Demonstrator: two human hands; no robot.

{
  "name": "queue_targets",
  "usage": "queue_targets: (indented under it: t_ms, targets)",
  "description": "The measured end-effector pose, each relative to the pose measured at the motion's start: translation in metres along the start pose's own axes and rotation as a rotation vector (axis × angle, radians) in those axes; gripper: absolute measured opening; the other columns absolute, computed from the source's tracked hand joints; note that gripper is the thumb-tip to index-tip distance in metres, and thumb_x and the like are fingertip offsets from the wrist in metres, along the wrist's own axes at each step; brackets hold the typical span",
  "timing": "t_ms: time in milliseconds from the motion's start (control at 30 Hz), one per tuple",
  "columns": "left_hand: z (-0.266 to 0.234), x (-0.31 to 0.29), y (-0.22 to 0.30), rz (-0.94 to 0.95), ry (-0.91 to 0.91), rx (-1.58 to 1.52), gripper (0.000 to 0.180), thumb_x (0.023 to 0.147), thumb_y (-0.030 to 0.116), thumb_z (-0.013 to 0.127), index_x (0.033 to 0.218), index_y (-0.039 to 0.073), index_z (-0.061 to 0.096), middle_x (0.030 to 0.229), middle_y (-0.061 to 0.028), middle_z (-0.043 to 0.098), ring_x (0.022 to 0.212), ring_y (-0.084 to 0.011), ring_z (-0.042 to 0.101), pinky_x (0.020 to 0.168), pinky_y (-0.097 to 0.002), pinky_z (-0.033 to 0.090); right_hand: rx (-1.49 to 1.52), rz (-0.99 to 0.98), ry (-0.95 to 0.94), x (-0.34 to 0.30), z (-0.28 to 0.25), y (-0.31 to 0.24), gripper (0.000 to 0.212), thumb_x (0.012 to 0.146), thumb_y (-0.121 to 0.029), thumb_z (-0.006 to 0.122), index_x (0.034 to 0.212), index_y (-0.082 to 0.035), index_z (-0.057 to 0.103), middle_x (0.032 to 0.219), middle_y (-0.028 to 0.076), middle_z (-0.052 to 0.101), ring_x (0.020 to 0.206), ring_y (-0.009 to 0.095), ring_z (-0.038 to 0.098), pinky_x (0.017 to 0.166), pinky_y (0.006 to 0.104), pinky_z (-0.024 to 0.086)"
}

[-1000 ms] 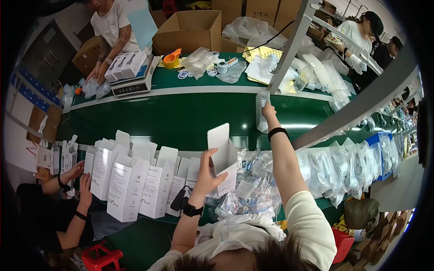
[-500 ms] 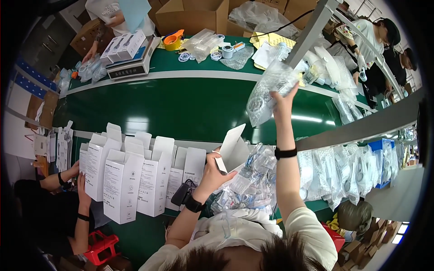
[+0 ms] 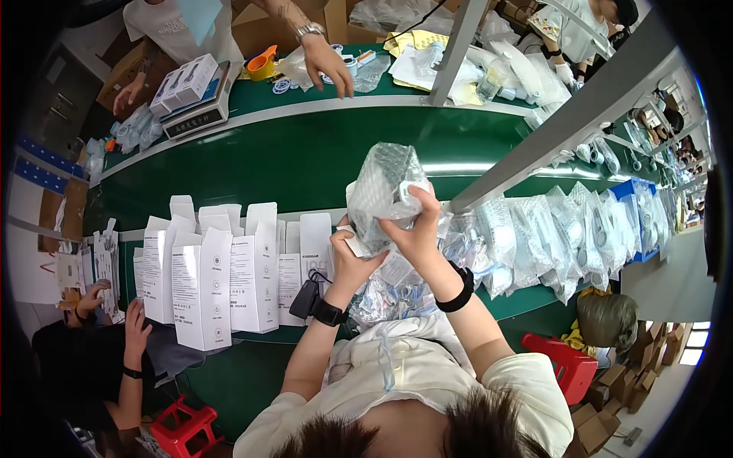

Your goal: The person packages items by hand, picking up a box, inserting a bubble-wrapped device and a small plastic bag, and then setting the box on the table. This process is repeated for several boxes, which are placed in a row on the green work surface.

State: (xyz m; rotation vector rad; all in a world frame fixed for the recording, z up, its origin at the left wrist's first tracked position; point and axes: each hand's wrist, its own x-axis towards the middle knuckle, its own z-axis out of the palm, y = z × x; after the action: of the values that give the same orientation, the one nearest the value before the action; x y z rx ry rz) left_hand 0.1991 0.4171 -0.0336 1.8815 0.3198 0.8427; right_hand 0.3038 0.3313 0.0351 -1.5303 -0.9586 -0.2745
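Above the near edge of the bench, both my hands are together in front of me. My right hand (image 3: 416,229) grips a bubble-wrap bag (image 3: 383,179) with a white item inside, whose kind I cannot make out. Closed around a small open white carton (image 3: 356,243) is my left hand (image 3: 354,258); most of this carton is hidden behind the bag. The bag is at the carton's mouth, but how far inside it reaches is hidden. Below my hands lies a heap of small clear bags (image 3: 393,294) with parts in them. A black adapter (image 3: 307,298) is beside my left wrist.
Several white cartons (image 3: 202,294) stand with raised flaps to the left. Bubble-wrapped items (image 3: 527,229) line the right, ending at a blue bin (image 3: 640,195). A grey metal post (image 3: 527,160) slants across the right. Co-workers' hands (image 3: 327,67) reach in across the green conveyor (image 3: 252,164).
My right hand has brought the bubble-wrap bag from the far right back to the carton in my left hand. A co-worker's arm has come in at the far side.
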Motion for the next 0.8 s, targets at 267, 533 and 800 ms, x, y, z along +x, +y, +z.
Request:
queue_targets:
  t_ms: [267, 533, 800]
  targets:
    - [-0.005, -0.006, 0.010, -0.142, -0.214, -0.084, 0.074, 0.055, 0.008, 0.081, 0.100, 0.009, 0.022, 0.122, -0.0226, 0.033, 0.110, -0.0326, 0.043, 0.089, -0.0383, 0.037, -0.199, -0.278, -0.729, 0.030, -0.055, -0.013, 0.032, 0.069, -0.003, 0.067, 0.099, -0.006, 0.055, 0.116, 0.012, 0.044, 0.107, 0.027, 0.044, 0.087, 0.0367, 0.038]
    - [-0.025, -0.023, 0.025, -0.044, -0.175, -0.084, 0.073, 0.056, 0.003, 0.078, 0.106, 0.011, 0.025, 0.123, -0.0203, 0.030, 0.112, -0.0303, 0.040, 0.092, -0.0385, 0.035, -0.650, 0.367, -0.313, -0.038, -0.090, 0.090, 0.021, 0.072, -0.006, 0.056, 0.092, -0.003, 0.060, 0.087, 0.013, 0.058, 0.081, 0.030, 0.054, 0.071, 0.0351, 0.045]
    - [-0.059, -0.036, 0.048, 0.069, -0.118, 0.018, 0.091, 0.054, 0.005, 0.079, 0.122, 0.009, 0.019, 0.123, -0.0194, 0.029, 0.112, -0.0301, 0.039, 0.092, -0.0395, 0.033, -0.589, 0.367, -0.020, -0.055, -0.084, 0.081, 0.024, 0.070, 0.005, 0.052, 0.093, 0.002, 0.052, 0.086, 0.014, 0.054, 0.076, 0.030, 0.053, 0.065, 0.0341, 0.044]
